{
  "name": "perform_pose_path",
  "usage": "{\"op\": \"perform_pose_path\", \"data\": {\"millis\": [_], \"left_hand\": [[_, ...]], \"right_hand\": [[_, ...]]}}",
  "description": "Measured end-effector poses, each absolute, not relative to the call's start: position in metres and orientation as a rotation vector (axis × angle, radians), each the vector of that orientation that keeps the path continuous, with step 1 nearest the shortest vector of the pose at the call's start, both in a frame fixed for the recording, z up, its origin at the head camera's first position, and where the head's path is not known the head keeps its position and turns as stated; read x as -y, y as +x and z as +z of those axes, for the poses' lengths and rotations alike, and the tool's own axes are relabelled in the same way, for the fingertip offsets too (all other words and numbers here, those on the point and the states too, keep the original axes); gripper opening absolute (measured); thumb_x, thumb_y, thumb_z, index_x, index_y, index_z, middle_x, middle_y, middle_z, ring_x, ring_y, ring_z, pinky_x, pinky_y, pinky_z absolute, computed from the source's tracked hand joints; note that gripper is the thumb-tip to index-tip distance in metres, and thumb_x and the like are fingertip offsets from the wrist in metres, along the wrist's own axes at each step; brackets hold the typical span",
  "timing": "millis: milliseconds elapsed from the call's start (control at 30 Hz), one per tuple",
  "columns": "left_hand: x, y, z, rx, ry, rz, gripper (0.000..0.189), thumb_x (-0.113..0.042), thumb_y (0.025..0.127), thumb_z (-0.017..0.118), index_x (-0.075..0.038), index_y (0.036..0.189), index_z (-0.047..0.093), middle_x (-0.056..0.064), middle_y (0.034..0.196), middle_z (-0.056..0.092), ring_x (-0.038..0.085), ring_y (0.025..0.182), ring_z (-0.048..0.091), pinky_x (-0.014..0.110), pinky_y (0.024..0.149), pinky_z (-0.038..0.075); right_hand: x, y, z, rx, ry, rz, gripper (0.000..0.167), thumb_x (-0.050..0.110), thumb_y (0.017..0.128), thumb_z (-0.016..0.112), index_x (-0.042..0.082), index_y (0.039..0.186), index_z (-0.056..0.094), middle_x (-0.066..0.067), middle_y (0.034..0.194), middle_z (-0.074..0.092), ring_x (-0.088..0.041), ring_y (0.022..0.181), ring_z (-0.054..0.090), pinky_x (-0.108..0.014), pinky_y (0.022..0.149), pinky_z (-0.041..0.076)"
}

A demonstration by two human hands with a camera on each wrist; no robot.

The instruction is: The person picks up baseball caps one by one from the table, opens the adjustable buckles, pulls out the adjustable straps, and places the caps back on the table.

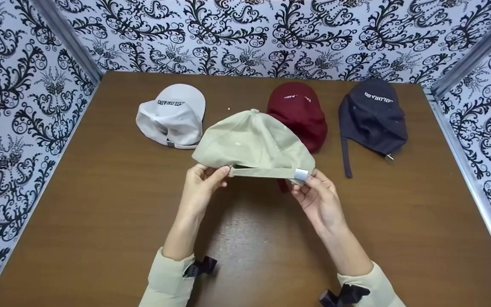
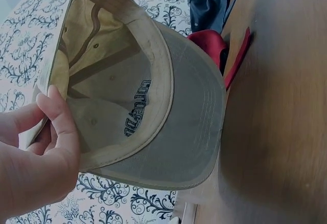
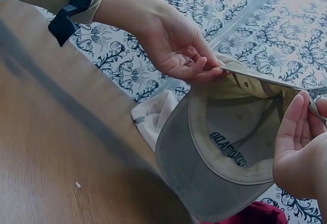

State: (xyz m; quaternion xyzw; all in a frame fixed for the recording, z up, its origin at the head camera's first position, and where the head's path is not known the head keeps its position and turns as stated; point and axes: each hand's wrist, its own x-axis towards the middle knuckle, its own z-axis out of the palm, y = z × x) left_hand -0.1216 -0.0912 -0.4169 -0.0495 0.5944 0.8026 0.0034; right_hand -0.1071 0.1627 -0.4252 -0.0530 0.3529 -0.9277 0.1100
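Note:
A pale khaki baseball cap [image 1: 252, 143] hangs between both hands above the table, its back strap toward the person. My left hand [image 1: 206, 181] pinches the left end of the strap [image 1: 262, 172] between thumb and fingers. At the other end, beside a silver buckle [image 1: 301, 174], my right hand [image 1: 320, 200] pinches the strap and cap edge. Both wrist views look into the cap, showing the grey-looking underside of its brim [image 2: 196, 116] and dark lettering [image 3: 228, 149] seen through the front panel.
Along the back of the brown table [image 1: 100, 204] lie a white cap [image 1: 175, 115], a dark red cap [image 1: 298, 111] partly behind the khaki one, and a navy cap [image 1: 373, 115] with its strap hanging loose. Patterned walls [image 1: 245, 38] with metal framing enclose the back and sides.

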Motion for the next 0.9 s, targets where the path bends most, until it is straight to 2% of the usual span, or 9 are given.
{"op": "perform_pose_path", "data": {"millis": [300,467,600,733,800,900], "left_hand": [[0.099,-0.122,-0.416,-1.958,-0.139,2.419,0.008,0.006,0.089,0.063,0.000,0.094,0.067,-0.005,0.074,0.066,0.006,0.065,0.056,0.018,0.059,0.048],[0.110,-0.120,-0.417,-2.114,0.016,2.216,0.008,0.005,0.089,0.064,0.009,0.096,0.066,-0.007,0.074,0.064,0.005,0.065,0.056,0.019,0.060,0.050],[0.115,-0.116,-0.416,-2.256,0.127,1.996,0.016,-0.001,0.092,0.064,0.012,0.101,0.066,0.002,0.079,0.069,0.005,0.068,0.061,0.022,0.065,0.055],[0.118,-0.109,-0.406,-2.457,0.205,1.662,0.017,-0.014,0.096,0.065,0.000,0.089,0.073,0.008,0.077,0.072,0.008,0.068,0.064,0.023,0.068,0.055],[0.121,-0.103,-0.397,-2.503,0.307,1.453,0.021,-0.021,0.097,0.064,-0.008,0.083,0.074,0.003,0.073,0.072,0.011,0.067,0.066,0.021,0.067,0.053],[0.125,-0.097,-0.380,-2.432,0.586,1.201,0.025,-0.026,0.098,0.063,-0.014,0.080,0.075,-0.002,0.070,0.072,0.013,0.065,0.069,0.021,0.063,0.053]], "right_hand": [[-0.164,-0.107,-0.425,-1.046,-0.140,-2.716,0.019,0.000,0.099,0.046,0.005,0.096,0.063,-0.005,0.086,0.071,-0.011,0.072,0.068,-0.019,0.070,0.057],[-0.168,-0.109,-0.426,-1.048,-0.169,-2.716,0.019,-0.002,0.099,0.046,0.004,0.097,0.063,-0.004,0.086,0.069,-0.011,0.073,0.067,-0.019,0.070,0.057],[-0.170,-0.109,-0.427,-1.105,-0.191,-2.673,0.021,-0.002,0.099,0.045,0.006,0.098,0.064,-0.003,0.086,0.071,-0.010,0.074,0.068,-0.018,0.071,0.057],[-0.171,-0.108,-0.428,-1.144,-0.197,-2.649,0.024,-0.002,0.099,0.044,0.007,0.096,0.065,-0.002,0.085,0.071,-0.010,0.074,0.069,-0.019,0.071,0.058],[-0.171,-0.108,-0.428,-1.153,-0.200,-2.646,0.025,-0.002,0.099,0.043,0.007,0.097,0.066,-0.002,0.086,0.072,-0.010,0.074,0.069,-0.019,0.072,0.058],[-0.171,-0.107,-0.429,-1.163,-0.204,-2.640,0.025,-0.002,0.099,0.043,0.007,0.097,0.067,-0.002,0.087,0.072,-0.010,0.075,0.069,-0.019,0.072,0.058]]}}
